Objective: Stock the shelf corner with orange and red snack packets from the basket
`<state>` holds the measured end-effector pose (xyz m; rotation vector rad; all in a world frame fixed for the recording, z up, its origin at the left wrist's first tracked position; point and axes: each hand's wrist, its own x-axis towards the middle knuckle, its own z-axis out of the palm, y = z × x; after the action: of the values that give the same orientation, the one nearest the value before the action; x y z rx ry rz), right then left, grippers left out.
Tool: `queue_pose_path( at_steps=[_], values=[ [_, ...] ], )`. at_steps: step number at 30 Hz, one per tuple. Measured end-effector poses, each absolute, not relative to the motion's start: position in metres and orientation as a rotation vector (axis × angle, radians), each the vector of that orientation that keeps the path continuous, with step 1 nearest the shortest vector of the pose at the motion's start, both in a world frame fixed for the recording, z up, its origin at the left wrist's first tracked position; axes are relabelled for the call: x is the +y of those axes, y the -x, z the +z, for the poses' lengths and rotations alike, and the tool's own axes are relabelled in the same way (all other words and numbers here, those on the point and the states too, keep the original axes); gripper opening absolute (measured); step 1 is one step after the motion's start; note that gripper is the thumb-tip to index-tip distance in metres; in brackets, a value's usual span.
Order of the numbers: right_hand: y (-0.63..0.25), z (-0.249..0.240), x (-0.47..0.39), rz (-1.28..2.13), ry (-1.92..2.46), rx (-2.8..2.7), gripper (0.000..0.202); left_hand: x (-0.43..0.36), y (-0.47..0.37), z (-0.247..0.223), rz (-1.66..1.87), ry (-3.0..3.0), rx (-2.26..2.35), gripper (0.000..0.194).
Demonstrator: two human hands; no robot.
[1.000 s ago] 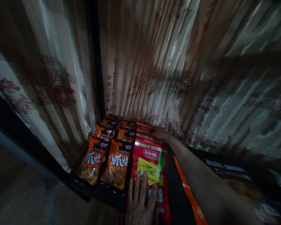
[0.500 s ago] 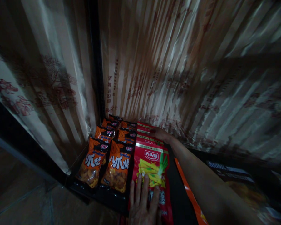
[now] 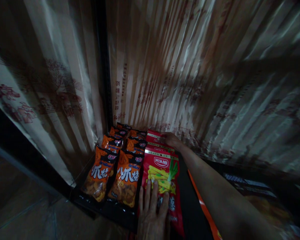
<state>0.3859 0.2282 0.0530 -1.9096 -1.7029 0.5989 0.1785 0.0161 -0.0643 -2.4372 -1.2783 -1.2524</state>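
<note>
Red snack packs point(image 3: 160, 163) with yellow sticks pictured on them stand in a row, one behind another. My left hand point(image 3: 153, 210) lies with its fingers spread over the lower part of the front red pack. From the right, my right hand point(image 3: 172, 140) reaches to the top of the rearmost red pack point(image 3: 153, 134); its fingertips are hidden there. Left of the red packs, orange and black snack packs point(image 3: 127, 175) form two rows on a black shelf point(image 3: 190, 206).
A black upright post point(image 3: 101, 60) stands at the back left corner. Pleated, printed curtains point(image 3: 150, 66) hang behind and to the left. An orange pack edge point(image 3: 202, 206) shows under my right forearm. Further right lie dark, blurred packages point(image 3: 262, 196). Tiled floor shows at lower left.
The front red pack has shifted slightly up and back. The tops of the rear red packs stand closer to each other, and the rearmost shows more. My right fingers have moved behind its top edge.
</note>
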Motion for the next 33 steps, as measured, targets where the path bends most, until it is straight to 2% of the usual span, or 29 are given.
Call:
queue_pose_path(
  at_steps=[4,9,14,19,24,28,30,33],
  values=[
    [-0.387,0.049,0.232,0.493,1.927,-1.762,0.026,0.019,-0.176,-0.065,-1.271,2.422,-1.221,0.053],
    [-0.382,0.051,0.222,0.201,1.888,-1.817,0.043,0.015,-0.17,-0.053,-1.179,2.442,-1.248,0.055],
    [-0.366,0.059,0.191,0.129,1.827,-1.946,0.034,0.014,-0.17,-0.046,-1.169,2.438,-1.218,0.056],
    [-0.361,0.084,0.167,0.007,1.948,-1.902,0.042,0.012,-0.168,-0.041,-1.103,2.501,-1.24,0.059],
    [-0.344,0.109,0.143,-0.03,2.009,-1.974,0.037,0.011,-0.165,-0.037,-1.067,2.533,-1.25,0.059],
    [-0.307,0.091,0.112,-0.135,1.933,-2.184,0.035,0.01,-0.166,-0.039,-1.077,2.54,-1.268,0.058],
    [-0.291,0.072,0.101,-0.243,1.895,-2.179,0.041,0.01,-0.166,-0.041,-1.106,2.545,-1.28,0.057],
    [-0.277,0.047,0.098,-0.218,1.937,-2.163,0.053,0.01,-0.167,-0.045,-1.108,2.568,-1.3,0.056]
  ],
)
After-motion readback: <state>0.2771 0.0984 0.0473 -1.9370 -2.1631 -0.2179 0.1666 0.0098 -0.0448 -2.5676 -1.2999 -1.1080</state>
